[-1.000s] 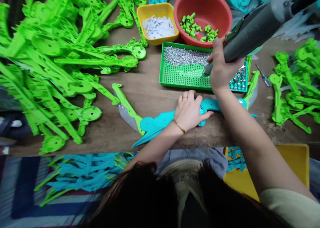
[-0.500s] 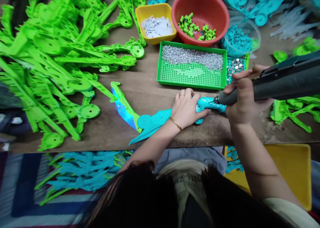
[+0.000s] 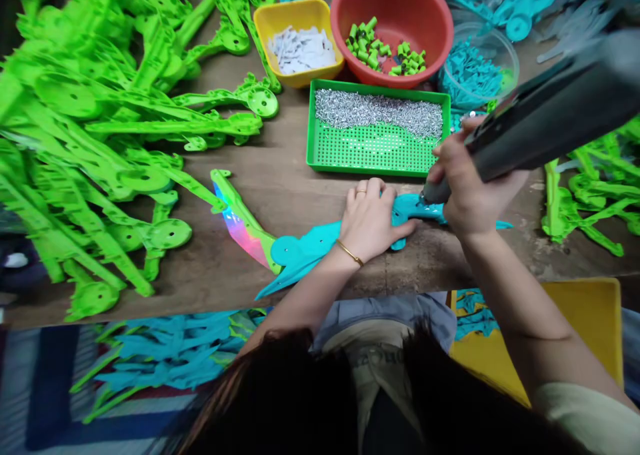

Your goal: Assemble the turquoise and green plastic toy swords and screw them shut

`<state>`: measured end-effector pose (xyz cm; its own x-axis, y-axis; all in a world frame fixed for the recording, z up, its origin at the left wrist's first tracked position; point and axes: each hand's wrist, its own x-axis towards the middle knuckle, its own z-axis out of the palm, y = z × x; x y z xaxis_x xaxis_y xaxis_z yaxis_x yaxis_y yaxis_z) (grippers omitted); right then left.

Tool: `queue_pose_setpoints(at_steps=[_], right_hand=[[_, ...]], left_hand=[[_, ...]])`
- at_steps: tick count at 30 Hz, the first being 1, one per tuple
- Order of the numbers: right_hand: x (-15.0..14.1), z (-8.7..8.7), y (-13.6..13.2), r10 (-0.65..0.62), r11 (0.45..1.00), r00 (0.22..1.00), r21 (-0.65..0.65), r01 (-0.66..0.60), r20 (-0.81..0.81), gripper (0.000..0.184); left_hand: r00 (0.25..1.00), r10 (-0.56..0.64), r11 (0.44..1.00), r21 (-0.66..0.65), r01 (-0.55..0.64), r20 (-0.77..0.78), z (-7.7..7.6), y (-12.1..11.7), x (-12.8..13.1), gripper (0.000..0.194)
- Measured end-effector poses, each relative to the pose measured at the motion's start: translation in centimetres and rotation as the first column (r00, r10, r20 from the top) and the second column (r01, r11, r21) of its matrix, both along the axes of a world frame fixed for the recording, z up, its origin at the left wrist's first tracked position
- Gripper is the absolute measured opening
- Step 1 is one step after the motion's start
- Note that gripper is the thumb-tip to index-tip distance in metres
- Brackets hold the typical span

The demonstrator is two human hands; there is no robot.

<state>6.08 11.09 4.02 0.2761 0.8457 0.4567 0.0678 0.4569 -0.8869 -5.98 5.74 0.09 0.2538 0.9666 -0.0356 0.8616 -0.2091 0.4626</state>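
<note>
We see the right grip wrapped round a thick, dark grey power screwdriver, its tapered nose down at the smooth plastic of a curved turquoise piece. The left grip lies over that piece's middle, fingers bent and thumb stretched out; we cannot tell how far it closes underneath. The piece rests on the brown wooden bench, ending in a slick, curved blade tinted blue and pink. Behind, a perforated green tray holds glittering, grainy metal screws.
</note>
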Motion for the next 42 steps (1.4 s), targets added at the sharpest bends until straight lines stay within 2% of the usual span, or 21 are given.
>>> queue_pose_setpoints(at_steps=[3,5,9,11,13,19,26,29,31,34,36,38,42], right_hand=[[-1.9,1.2,3.7,-0.076,0.983,0.994,0.16,0.088,-0.083,0.033],[-3.2,0.8,6.5,-0.124,0.979,0.989,0.154,0.136,-0.084,0.041],[-4.1,-2.6,10.2,-0.133,0.99,0.989,-0.049,0.136,0.06,0.051],[-3.8,-4.3,10.9,-0.131,0.989,0.985,-0.05,0.137,0.112,0.055],[-3.4,-5.2,11.0,-0.142,0.989,0.98,-0.028,0.147,0.136,0.06],[-3.4,-5.0,10.4,0.027,0.989,0.999,-0.144,-0.02,0.044,0.068],[-3.5,-4.9,9.9,0.054,0.981,0.997,-0.19,-0.044,0.051,0.058],[-4.0,-3.6,9.6,-0.021,0.994,1.0,-0.112,0.021,0.002,0.053],[-3.9,-1.8,8.9,-0.083,0.996,0.995,-0.013,0.083,-0.054,0.055],[-2.6,1.2,6.7,-0.122,0.984,0.984,0.118,0.137,-0.128,0.051],[-1.1,2.4,4.5,-0.105,0.977,0.984,0.168,0.129,-0.144,0.037],[0.5,2.6,2.2,-0.059,0.982,0.989,0.171,0.082,-0.132,0.021],[2.6,1.1,-1.0,-0.037,0.992,0.994,0.116,0.05,-0.107,0.021]], left_hand=[[1.0,-0.009,1.0,0.016,0.009,0.021,-0.1,0.0,-0.1,0.056],[1.0,-0.014,1.0,0.026,0.014,0.023,-0.2,-0.1,-0.1,0.056],[1.0,-0.016,1.0,0.023,0.016,0.002,-0.2,-0.1,0.0,0.054],[1.0,-0.016,1.0,0.025,0.016,0.004,-0.2,-0.1,0.0,0.053],[1.0,-0.018,1.0,0.022,0.018,0.007,-0.1,-0.1,0.0,0.053],[1.0,-0.01,1.0,0.021,0.01,-0.003,-0.1,-0.2,0.0,0.055],[1.0,-0.013,1.0,0.013,0.013,0.0,-0.1,-0.2,-0.1,0.056],[0.993,0.012,1.0,0.007,-0.012,0.118,-0.3,-0.1,-0.3,0.063],[0.939,0.125,0.991,0.005,-0.133,0.32,-0.7,0.2,-0.5,0.055],[0.728,0.338,0.923,-0.061,-0.379,0.596,-1.5,0.8,-0.9,0.033],[0.644,0.393,0.891,-0.099,-0.442,0.657,-2.1,1.2,-1.1,0.027],[0.652,0.388,0.895,-0.098,-0.434,0.652,-2.4,1.5,-1.2,0.024],[0.739,0.351,0.922,-0.075,-0.38,0.575,-2.5,1.4,-1.0,0.029]])
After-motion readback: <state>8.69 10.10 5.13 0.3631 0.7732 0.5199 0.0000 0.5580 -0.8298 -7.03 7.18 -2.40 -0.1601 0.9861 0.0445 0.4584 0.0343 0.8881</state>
